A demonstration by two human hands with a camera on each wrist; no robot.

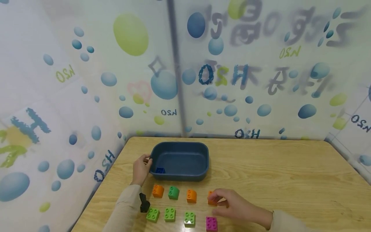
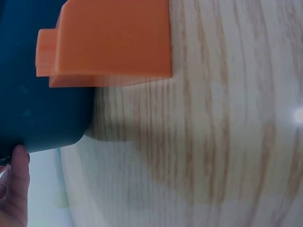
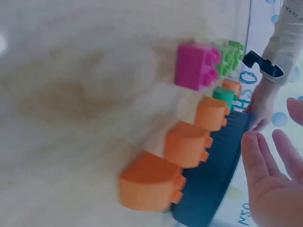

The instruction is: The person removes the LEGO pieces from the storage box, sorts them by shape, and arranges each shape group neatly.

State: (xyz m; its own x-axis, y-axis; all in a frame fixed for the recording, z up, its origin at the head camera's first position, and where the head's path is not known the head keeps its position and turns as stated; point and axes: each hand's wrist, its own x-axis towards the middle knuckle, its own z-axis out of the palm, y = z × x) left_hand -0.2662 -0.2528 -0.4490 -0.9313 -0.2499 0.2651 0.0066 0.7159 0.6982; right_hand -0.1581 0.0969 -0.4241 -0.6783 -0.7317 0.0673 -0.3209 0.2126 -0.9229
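A dark blue tray (image 1: 179,176) stands at the back of the table with a small blue toy brick (image 1: 160,170) in its near left corner. My left hand (image 1: 141,169) holds the tray's left rim; in the left wrist view only some fingers (image 2: 18,182) show at its corner. Over the right end of a row of orange and green bricks, my right hand (image 1: 232,204) hovers with fingers loosely bent, partly covering an orange brick (image 1: 212,198). The right wrist view shows that hand (image 3: 272,175) with nothing in its fingers, beside orange bricks (image 3: 144,187).
Light green bricks (image 1: 170,214) and a magenta brick (image 1: 211,224) form a nearer row. In the farther row sit a green curved brick (image 1: 173,192) and orange ones (image 1: 157,191). A bubble-patterned curtain (image 1: 232,96) stands behind the wooden table (image 1: 275,167).
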